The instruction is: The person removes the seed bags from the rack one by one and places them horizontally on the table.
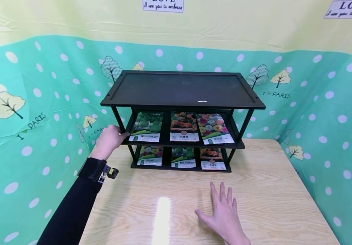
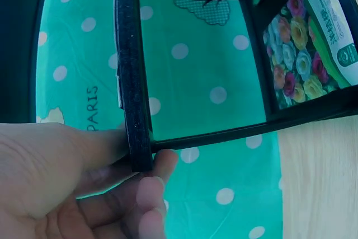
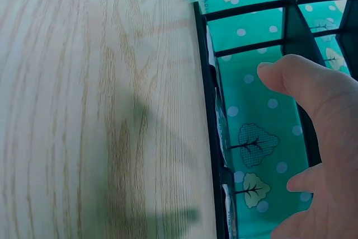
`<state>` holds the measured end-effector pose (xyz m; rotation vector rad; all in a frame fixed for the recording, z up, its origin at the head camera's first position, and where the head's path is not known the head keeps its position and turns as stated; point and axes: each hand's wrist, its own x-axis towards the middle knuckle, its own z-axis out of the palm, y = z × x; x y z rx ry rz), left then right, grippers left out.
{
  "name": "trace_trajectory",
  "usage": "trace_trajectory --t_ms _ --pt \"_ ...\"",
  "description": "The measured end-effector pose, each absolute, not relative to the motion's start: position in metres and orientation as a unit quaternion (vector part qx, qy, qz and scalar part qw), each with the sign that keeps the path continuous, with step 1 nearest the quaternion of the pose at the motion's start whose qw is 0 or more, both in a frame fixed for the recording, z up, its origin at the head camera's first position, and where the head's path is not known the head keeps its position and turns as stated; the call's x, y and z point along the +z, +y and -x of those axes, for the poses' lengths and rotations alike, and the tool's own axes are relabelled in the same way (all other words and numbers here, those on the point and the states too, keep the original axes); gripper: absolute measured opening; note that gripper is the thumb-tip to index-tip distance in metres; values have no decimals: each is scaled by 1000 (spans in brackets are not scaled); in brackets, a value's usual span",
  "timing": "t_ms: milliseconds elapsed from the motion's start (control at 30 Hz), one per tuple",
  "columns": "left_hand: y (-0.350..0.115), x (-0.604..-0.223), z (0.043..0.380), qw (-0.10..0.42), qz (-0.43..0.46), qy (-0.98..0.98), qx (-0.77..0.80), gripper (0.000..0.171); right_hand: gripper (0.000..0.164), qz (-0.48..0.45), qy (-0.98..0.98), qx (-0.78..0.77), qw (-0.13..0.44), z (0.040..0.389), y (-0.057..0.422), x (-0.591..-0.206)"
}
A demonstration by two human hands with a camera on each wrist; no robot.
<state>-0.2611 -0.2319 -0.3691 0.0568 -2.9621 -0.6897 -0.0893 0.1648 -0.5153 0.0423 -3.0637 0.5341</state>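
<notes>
A black three-tier shelf rack [image 1: 182,89] stands on the wooden table. My left hand [image 1: 107,140] grips the left edge of its middle tier; in the left wrist view the thumb [image 2: 100,146] and fingers close around the end of the black board [image 2: 133,82]. On the middle tier lie a green gourd seed packet [image 1: 147,126], an orange flower packet [image 1: 184,126] and a multicoloured flower packet [image 1: 215,128]. Below are another multicoloured packet [image 1: 150,156], a green packet [image 1: 183,157] and an orange packet [image 1: 212,159]. My right hand [image 1: 224,216], fingers spread, holds nothing in front of the rack.
Pale wood tabletop [image 1: 264,204] extends in front of the rack and to its right. A green dotted cloth [image 1: 316,102] hangs behind and at both sides, close to the rack's left. A small white mark [image 1: 202,101] shows on the top tier.
</notes>
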Motion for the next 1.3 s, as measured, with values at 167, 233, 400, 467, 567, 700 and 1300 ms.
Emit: trace_trajectory --t_ms 167,233,400,467,567,700,1300 --pt "-235 -368 263 -6 -23 -965 -260 37 111 -18 -985 170 26 88 166 -513" --pt "-236 -368 264 -15 -21 -965 -260 38 111 -19 -985 169 31 88 166 -511" --pt "-237 -367 263 -19 -12 -965 -260 36 111 -19 -984 172 37 87 167 -509" --pt "-237 -367 262 -19 -9 -965 -260 36 111 -18 -984 175 35 87 167 -509" --pt "-238 -367 262 -21 -11 -965 -260 35 111 -19 -983 180 29 87 165 -509" --pt "-237 -368 261 -22 -17 -965 -261 35 111 -20 -983 179 26 87 163 -509" --pt "-233 -369 261 -5 -17 -961 -276 34 112 -15 -984 177 25 104 179 -487"
